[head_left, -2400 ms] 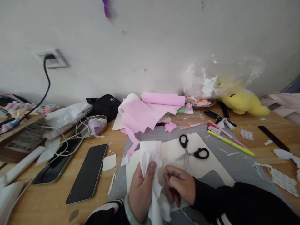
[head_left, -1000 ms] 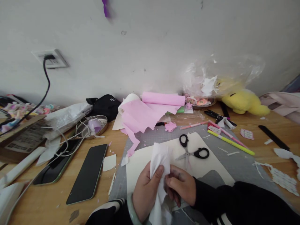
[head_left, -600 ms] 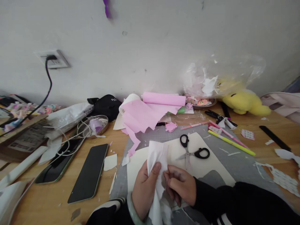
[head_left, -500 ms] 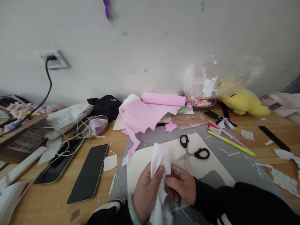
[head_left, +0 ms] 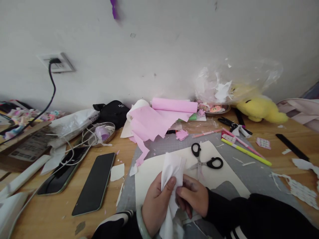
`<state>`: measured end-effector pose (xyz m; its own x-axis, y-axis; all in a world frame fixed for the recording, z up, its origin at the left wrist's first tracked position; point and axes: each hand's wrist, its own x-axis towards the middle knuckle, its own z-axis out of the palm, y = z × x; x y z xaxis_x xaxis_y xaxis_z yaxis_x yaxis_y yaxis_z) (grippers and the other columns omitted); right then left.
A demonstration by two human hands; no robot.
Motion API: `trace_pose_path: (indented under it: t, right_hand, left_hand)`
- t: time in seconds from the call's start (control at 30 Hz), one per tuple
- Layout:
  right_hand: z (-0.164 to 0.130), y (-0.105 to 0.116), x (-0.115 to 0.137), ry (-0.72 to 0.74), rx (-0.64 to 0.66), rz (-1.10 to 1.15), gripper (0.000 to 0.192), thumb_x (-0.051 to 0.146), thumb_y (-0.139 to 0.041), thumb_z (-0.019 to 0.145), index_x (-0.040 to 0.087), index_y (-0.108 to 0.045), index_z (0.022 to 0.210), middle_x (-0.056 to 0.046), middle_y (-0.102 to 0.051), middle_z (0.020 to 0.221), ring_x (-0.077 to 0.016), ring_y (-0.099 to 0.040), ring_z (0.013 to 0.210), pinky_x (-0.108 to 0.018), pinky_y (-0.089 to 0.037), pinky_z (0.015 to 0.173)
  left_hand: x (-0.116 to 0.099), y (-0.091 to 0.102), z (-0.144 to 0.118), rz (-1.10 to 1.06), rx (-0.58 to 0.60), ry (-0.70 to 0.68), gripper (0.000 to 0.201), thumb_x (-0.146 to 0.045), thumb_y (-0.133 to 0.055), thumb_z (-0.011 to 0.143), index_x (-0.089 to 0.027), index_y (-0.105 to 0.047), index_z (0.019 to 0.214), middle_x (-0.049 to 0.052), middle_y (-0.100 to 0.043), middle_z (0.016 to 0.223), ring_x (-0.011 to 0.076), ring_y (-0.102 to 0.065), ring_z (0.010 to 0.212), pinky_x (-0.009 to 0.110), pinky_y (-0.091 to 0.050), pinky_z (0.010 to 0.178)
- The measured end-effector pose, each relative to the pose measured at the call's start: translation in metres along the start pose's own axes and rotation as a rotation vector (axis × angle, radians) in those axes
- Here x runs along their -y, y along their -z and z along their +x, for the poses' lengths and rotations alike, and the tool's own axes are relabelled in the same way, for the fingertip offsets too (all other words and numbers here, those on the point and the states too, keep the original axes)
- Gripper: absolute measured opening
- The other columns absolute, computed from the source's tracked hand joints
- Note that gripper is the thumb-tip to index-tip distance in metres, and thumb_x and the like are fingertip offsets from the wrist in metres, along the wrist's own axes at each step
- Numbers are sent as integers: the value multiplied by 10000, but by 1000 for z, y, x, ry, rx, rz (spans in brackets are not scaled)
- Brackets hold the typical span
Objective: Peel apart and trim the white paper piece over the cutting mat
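Observation:
A soft white tissue [head_left: 171, 166] hangs in loose folds between my two hands, low in the head view. My left hand [head_left: 157, 200] is closed round it, the thumb pressed on its front. From the right, my right hand [head_left: 193, 196] pinches the tissue's edge with curled fingers; some of those fingers are hidden behind the folds. Beneath both hands lies a cream sheet of paper [head_left: 152, 166] on a grey cutting mat [head_left: 161, 146]. Black-handled scissors [head_left: 199, 162] rest spread apart on the sheet, just beyond my right hand.
Two phones [head_left: 96, 182] [head_left: 62, 172] lie at left, near a cardboard box [head_left: 27, 146] and a round dish [head_left: 111, 132]. Pink paper [head_left: 154, 122] sits by the wall. Pens [head_left: 245, 151], a yellow plush toy [head_left: 259, 108] and paper scraps [head_left: 301, 192] are at right.
The tissue's top and both hands have shifted very slightly to the right. My grip on it looks the same, and the things on the table have stayed in place.

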<state>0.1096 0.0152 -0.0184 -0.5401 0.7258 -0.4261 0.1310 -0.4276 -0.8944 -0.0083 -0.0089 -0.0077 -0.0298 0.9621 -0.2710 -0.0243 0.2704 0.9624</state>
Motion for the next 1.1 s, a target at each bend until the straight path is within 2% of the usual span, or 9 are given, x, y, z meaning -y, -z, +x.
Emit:
trace_pose_path:
  t: [0.17, 0.37, 0.7, 0.9, 1.1]
  right_hand:
    - [0, 0, -1, -7, 25, -42, 84, 202, -337, 643, 155, -406, 651, 81, -406, 359, -23, -305, 233, -131, -261, 250]
    - [0, 2, 0, 16, 25, 14, 192, 194, -355, 624, 151, -394, 807, 94, -421, 382, -31, -314, 235, -133, -259, 248]
    - [-1, 1, 1, -11, 6, -17, 182, 172, -329, 614, 143, -437, 758, 81, -424, 380, -32, -320, 236, -141, -271, 254]
    - [-2, 1, 2, -3, 15, 9, 237, 179, -360, 597, 147, -405, 826, 91, -429, 392, -32, -320, 240, -140, -272, 254]
    - [-4, 0, 4, 0, -18, 1, 169, 153, -335, 616, 144, -425, 759, 83, -430, 392, -28, -310, 247, -138, -263, 262]
  left_hand:
    - [-1, 0, -1, -5, -17, 1, 374, -369, -475, 713, -136, -498, 1005, 11, -596, 570, 133, -505, 436, 259, -422, 520]
    - [-1, -1, -1, 13, 38, 20, 364, -361, -445, 738, -133, -476, 1020, 6, -584, 557, 124, -495, 437, 247, -406, 506]
    - [-1, 0, -1, 22, 35, 27, 363, -370, -446, 735, -141, -474, 1016, 12, -593, 608, 129, -507, 473, 240, -397, 507]
    - [-2, -2, -1, 1, 47, 30, 351, -361, -463, 727, -136, -492, 996, -20, -540, 493, 120, -482, 429, 235, -394, 489]
    - [-1, -3, -2, -34, 54, 31, 370, -365, -472, 719, -125, -494, 1000, -2, -567, 515, 123, -491, 422, 241, -403, 484]
